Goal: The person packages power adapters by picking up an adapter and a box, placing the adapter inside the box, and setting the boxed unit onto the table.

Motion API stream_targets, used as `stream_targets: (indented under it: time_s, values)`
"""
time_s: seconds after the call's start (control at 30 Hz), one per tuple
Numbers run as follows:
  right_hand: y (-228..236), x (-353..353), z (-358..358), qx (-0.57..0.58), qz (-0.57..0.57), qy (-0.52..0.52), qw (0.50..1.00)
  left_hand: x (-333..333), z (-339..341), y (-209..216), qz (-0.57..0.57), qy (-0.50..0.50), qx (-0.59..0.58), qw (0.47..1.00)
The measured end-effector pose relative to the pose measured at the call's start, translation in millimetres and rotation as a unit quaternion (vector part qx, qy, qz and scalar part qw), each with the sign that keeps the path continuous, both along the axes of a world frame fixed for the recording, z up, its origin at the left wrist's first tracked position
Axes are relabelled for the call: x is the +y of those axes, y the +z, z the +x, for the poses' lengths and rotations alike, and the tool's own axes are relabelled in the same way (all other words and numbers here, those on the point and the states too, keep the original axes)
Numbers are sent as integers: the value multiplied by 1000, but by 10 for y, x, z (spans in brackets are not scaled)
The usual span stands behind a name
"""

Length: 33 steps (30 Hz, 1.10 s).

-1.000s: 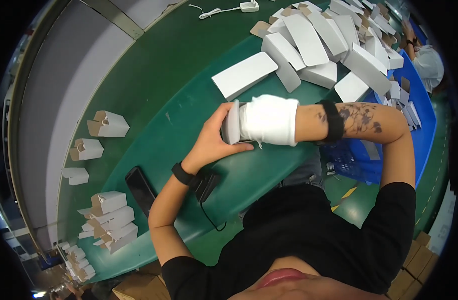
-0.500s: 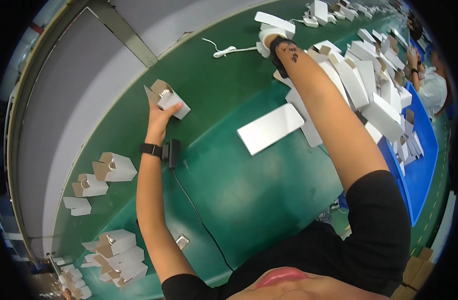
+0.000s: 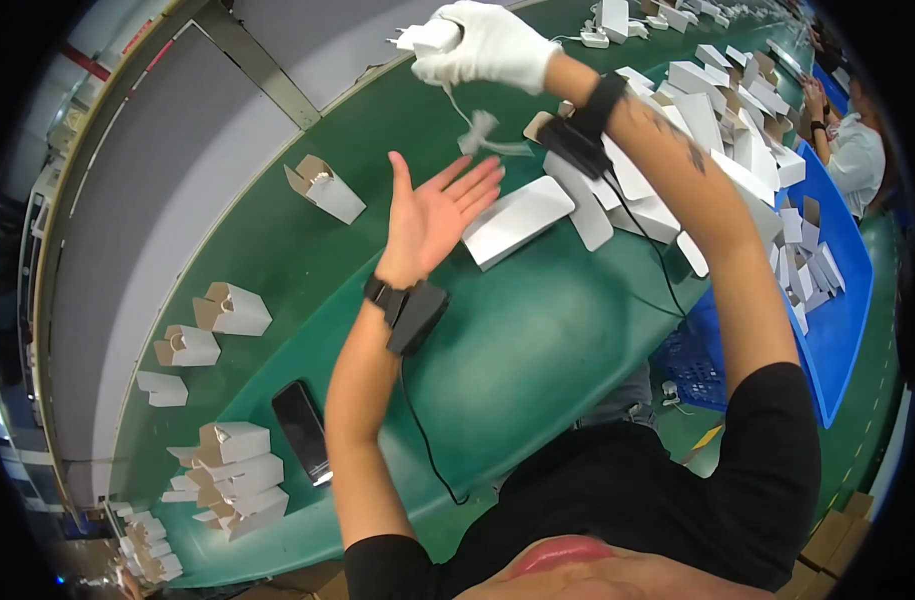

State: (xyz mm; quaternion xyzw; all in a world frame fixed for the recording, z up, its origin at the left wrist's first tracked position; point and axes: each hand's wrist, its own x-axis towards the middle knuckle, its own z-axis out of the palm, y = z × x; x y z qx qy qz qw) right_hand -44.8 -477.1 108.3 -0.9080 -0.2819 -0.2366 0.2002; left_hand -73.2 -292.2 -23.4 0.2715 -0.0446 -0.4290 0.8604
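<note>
At the green bench (image 3: pixel 547 330)'s far side, gloved right hand (image 3: pixel 492 46) pinches white plug adapter (image 3: pixel 429 38), probably light, rigid, best held by its body; flexible-looking cable (image 3: pixel 480 133) hangs near spread left hand (image 3: pixel 429 215).

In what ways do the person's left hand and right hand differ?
The left hand is bare; the right hand wears a white glove. The left hand is open and empty; the right hand grips a white adapter. The left hand appears lower in the picture than the right. Each wrist has a black strap.
</note>
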Motion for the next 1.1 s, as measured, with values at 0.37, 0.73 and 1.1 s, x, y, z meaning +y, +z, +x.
stream_targets:
  time_s: [0.37, 0.73, 1.1]
  values:
    - [-1022, -111, -1893, 315, 541, 84, 776, -823, -560, 33, -51, 95, -103, 989]
    - [-1291, -132, -2027, 118, 384, -6, 916, -682, -776, -54, 101, 105, -258, 955]
    - [-1504, -141, -2092, 195, 550, -10, 812, -700, -714, -281, 171, 24, -357, 918]
